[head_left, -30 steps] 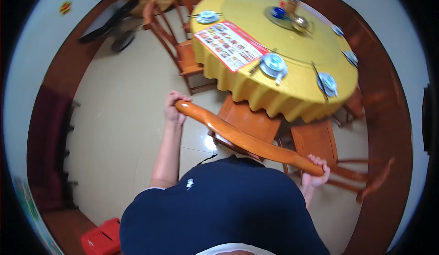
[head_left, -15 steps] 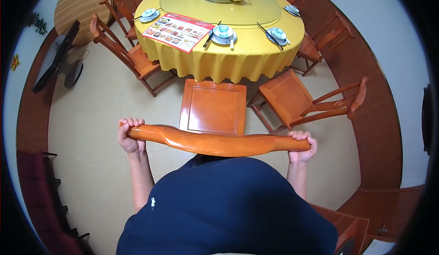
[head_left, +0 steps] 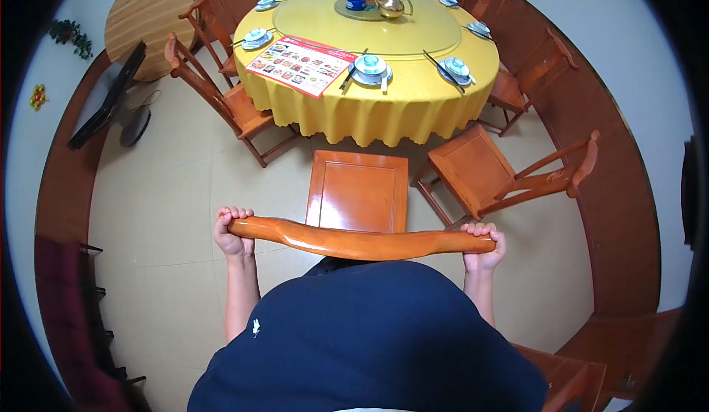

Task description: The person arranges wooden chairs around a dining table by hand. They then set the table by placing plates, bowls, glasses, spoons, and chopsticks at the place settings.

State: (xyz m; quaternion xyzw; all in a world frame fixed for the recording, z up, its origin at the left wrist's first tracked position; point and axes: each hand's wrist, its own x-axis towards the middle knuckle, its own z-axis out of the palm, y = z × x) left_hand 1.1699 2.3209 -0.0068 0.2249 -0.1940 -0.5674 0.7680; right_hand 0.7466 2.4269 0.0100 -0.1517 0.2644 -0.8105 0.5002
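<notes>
A polished orange-brown wooden chair stands right in front of me; its curved top rail (head_left: 354,244) runs across my body. My left hand (head_left: 235,235) is wrapped round the rail's left end. At the opposite end, my right hand (head_left: 484,251) grips the rail with curled fingers. Beyond the rail shows the chair's square seat (head_left: 357,190), just short of the hanging yellow tablecloth (head_left: 362,122). The chair's legs and most of its back are hidden.
A round table (head_left: 413,79) carries bowls, chopsticks, a red-and-white menu (head_left: 299,66) and a metal teapot (head_left: 391,7). One chair (head_left: 476,161) stands angled to the right, another (head_left: 236,109) to the left. A black fan-like stand (head_left: 111,98) leans near the left wall.
The view has shifted, so the table sits lower and further right. The chair's seat edge has drawn back a little from the tablecloth. Both hands keep their hold on the rail.
</notes>
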